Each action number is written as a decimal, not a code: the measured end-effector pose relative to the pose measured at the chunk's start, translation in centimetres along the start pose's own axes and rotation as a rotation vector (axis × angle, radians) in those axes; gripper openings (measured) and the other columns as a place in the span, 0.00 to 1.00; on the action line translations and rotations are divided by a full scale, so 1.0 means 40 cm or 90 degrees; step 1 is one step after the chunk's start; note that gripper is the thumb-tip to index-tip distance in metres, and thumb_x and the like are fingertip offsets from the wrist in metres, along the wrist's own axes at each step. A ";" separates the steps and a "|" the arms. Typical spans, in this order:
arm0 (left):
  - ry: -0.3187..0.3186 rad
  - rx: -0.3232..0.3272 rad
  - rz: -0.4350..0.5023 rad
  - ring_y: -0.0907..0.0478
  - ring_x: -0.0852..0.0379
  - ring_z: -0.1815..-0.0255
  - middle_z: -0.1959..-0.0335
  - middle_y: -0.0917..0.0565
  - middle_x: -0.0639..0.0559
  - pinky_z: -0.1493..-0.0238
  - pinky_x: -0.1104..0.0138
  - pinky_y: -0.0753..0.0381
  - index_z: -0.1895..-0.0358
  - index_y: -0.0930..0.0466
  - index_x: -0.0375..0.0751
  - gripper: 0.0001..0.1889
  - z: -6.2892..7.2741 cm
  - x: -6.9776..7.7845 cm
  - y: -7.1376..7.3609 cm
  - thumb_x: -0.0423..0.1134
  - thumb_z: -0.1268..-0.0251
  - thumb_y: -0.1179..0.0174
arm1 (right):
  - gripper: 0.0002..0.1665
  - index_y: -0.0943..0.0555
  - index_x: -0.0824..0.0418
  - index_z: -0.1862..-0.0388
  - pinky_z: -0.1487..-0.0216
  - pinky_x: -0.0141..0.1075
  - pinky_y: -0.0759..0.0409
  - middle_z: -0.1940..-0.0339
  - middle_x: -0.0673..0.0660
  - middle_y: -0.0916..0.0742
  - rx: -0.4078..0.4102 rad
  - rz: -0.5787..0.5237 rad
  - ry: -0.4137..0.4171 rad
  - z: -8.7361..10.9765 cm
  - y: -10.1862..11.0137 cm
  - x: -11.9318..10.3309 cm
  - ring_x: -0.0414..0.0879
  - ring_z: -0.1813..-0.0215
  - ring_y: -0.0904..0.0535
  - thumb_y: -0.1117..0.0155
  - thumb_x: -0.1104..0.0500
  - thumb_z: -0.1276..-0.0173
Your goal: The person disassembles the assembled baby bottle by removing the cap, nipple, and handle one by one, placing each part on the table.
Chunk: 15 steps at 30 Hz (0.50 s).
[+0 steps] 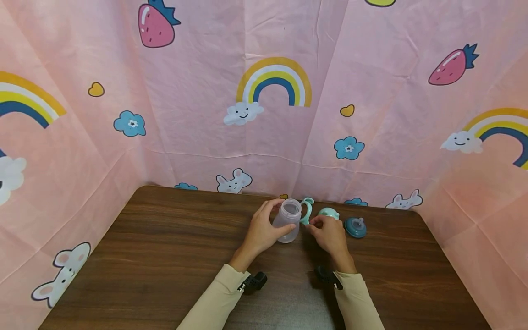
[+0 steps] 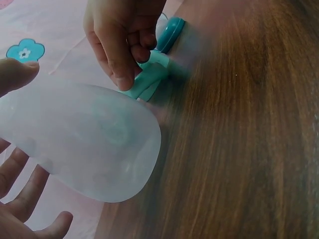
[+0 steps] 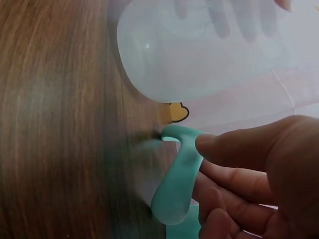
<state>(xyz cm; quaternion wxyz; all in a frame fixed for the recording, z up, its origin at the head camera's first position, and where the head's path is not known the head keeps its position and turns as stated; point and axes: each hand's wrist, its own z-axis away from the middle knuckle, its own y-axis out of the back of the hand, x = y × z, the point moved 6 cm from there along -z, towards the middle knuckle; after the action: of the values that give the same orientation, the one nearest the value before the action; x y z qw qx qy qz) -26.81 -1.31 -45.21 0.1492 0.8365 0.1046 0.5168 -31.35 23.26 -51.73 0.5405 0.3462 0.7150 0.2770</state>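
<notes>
My left hand [image 1: 260, 229] grips a translucent baby bottle [image 1: 288, 223], thumb on the near side and fingers round the far side. The bottle has no lid; its threaded neck points up. Just right of it, my right hand [image 1: 331, 234] pinches a curved mint-green bottle handle [image 1: 306, 211] between thumb and fingers. In the right wrist view the handle [image 3: 180, 181] shows its rounded end close over the table, beside the bottle [image 3: 199, 55]. In the left wrist view, the bottle's base [image 2: 134, 154] is in front of the handle's far part.
Behind my right hand sits a mint-green cap [image 1: 328, 212], partly covered by the hand. A teal collar with a clear nipple [image 1: 355, 228] lies to its right. The brown wooden table [image 1: 165, 256] meets a pink printed cloth [image 1: 198, 151] at the back and sides.
</notes>
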 end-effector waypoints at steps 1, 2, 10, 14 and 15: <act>0.004 -0.001 0.001 0.20 0.40 0.33 0.35 0.16 0.45 0.33 0.42 0.21 0.27 0.21 0.41 0.40 0.000 -0.001 -0.001 0.42 0.43 0.14 | 0.09 0.08 0.50 0.67 0.68 0.47 0.18 0.71 0.45 0.09 -0.003 0.001 -0.004 0.000 0.002 -0.001 0.47 0.68 0.14 0.17 0.48 0.35; 0.007 -0.003 0.002 0.20 0.39 0.32 0.35 0.16 0.45 0.33 0.42 0.21 0.26 0.21 0.41 0.40 0.000 -0.001 -0.001 0.42 0.43 0.14 | 0.09 0.08 0.50 0.67 0.68 0.47 0.18 0.71 0.44 0.09 -0.005 0.006 -0.008 -0.001 0.001 0.000 0.47 0.68 0.15 0.17 0.48 0.35; 0.007 -0.004 0.013 0.20 0.38 0.31 0.35 0.16 0.44 0.31 0.42 0.22 0.26 0.22 0.41 0.42 -0.001 -0.002 -0.001 0.43 0.44 0.13 | 0.06 0.08 0.46 0.68 0.69 0.46 0.18 0.73 0.39 0.10 0.017 0.018 0.013 -0.019 -0.017 0.042 0.42 0.69 0.16 0.17 0.48 0.36; 0.004 -0.002 0.020 0.20 0.40 0.32 0.36 0.16 0.45 0.31 0.43 0.22 0.26 0.21 0.41 0.41 -0.005 -0.005 0.003 0.43 0.44 0.13 | 0.07 0.08 0.51 0.66 0.70 0.48 0.18 0.71 0.45 0.09 0.017 0.006 0.030 -0.001 0.026 -0.019 0.46 0.70 0.15 0.19 0.50 0.34; 0.006 -0.002 0.020 0.20 0.41 0.32 0.36 0.16 0.45 0.31 0.44 0.22 0.26 0.21 0.41 0.41 -0.006 -0.007 0.004 0.43 0.44 0.13 | 0.08 0.08 0.53 0.66 0.69 0.49 0.18 0.71 0.47 0.08 0.013 0.000 0.030 0.006 0.043 -0.045 0.47 0.70 0.14 0.20 0.51 0.33</act>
<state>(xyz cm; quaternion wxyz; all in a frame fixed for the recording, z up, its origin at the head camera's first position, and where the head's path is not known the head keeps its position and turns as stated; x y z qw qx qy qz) -27.14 -1.51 -45.27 0.1417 0.8355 0.0912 0.5230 -30.44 22.87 -49.42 0.5201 0.3449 0.7303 0.2779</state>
